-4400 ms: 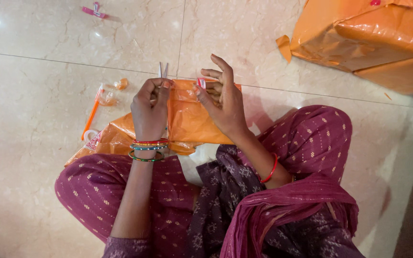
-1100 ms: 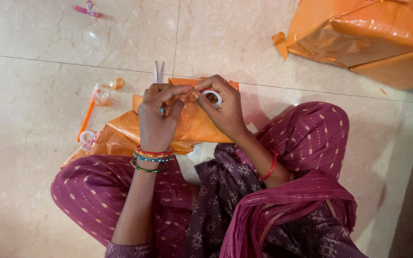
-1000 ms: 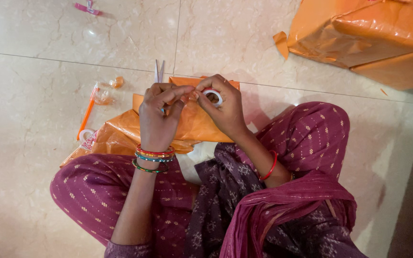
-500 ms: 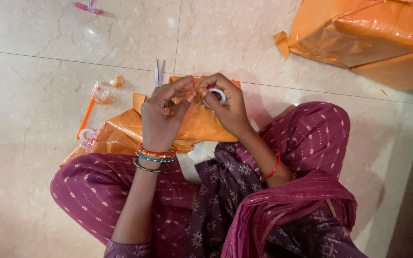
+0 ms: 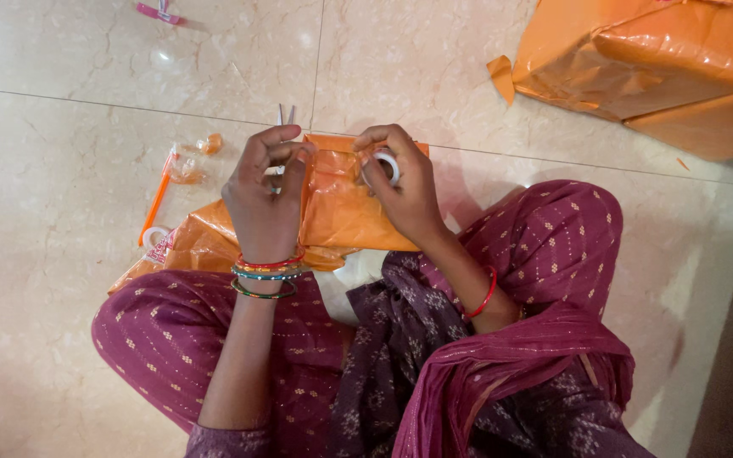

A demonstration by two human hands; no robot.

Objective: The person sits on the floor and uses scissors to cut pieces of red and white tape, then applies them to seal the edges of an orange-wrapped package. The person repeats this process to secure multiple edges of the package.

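**Both hands clamp down on the orange parcel's top fold**

Here we are, looking down at a person seated cross-legged on the marble floor, an orange paper-wrapped parcel propped in front of the knees. The left hand is curled shut, fingers pinching the parcel's upper left edge with small scissors tucked in the same grip, blades poking out above. The right hand is closed too, holding a small white tape roll against the top right corner of the wrap.

That paper looks thin, glossy and crinkly: light, likely slick under the fingers and easy to tear, so the folded edges and corners seem the sensible places to grip. The roll is tiny and stiff, best held by its rim.

Compared with half a second back, the left hand has slid leftward, away from the right; the fingertips no longer meet over the roll, and more orange paper shows between them. The scissor tips sit lower behind the fingers.

Off to the side: a second, larger orange package and plastic scraps.
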